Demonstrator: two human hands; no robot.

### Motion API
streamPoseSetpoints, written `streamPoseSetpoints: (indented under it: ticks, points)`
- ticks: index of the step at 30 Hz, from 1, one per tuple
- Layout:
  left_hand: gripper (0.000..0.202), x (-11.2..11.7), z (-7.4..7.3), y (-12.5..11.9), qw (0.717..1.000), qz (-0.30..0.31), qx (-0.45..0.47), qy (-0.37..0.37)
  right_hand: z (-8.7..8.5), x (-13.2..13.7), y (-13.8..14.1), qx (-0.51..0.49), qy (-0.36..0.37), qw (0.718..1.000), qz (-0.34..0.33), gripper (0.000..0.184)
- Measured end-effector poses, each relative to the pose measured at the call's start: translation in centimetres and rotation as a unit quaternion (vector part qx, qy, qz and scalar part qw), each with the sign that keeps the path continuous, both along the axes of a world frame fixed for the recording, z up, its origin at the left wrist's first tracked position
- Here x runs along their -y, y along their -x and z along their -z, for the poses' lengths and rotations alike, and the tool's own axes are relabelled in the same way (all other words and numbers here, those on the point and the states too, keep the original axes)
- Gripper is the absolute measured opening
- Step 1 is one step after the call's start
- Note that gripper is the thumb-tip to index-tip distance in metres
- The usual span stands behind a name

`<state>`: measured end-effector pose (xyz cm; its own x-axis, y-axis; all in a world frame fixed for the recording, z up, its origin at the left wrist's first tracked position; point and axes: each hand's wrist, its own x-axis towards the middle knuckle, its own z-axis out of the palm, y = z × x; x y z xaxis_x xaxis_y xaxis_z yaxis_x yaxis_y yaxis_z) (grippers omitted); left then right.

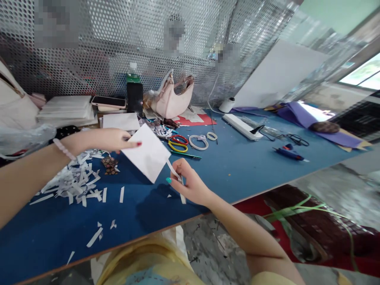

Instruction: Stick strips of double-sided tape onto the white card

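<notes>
My left hand [111, 139] pinches the upper left corner of a white paper sheet [147, 152] and holds it above the blue table [237, 166]. My right hand [190, 182] grips a narrow white paper strip [174, 172] that hangs from the sheet's lower right edge. A pile of white paper scraps [74, 182] lies on the table under my left forearm. A bead bracelet [63, 148] sits on my left wrist.
Red and yellow scissors [178, 143], tape rolls [198, 141], a green pen [187, 155], a white power strip [242, 126], a blue glue gun [289, 153] and a pink handbag [172, 99] lie behind. A phone [108, 101] rests on stacked white boards. A perforated metal wall backs the table.
</notes>
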<state>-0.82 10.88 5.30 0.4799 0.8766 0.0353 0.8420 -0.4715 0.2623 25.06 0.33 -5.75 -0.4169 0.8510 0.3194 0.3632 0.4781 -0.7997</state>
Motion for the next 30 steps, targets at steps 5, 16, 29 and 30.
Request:
streamPoseSetpoints:
  ticks: [5,16,29,30]
  points:
    - [0.049,-0.9,3.3,-0.1,0.988,0.049,-0.04,0.139,0.1,0.2,-0.4,-0.011,0.003,1.0,-0.012,0.015]
    - [0.062,-0.6,5.8,3.8,0.981,0.079,-0.03,0.173,-0.8,0.3,-0.5,0.073,-0.005,0.995,-0.064,0.013]
    - [0.019,5.6,7.6,-0.3,0.957,0.257,0.132,0.041,-1.2,0.7,1.8,0.209,-0.103,0.962,-0.144,0.023]
    - [0.019,5.6,7.7,-0.2,0.957,0.253,0.133,0.043,-1.2,0.7,1.8,0.214,-0.105,0.961,-0.14,0.022]
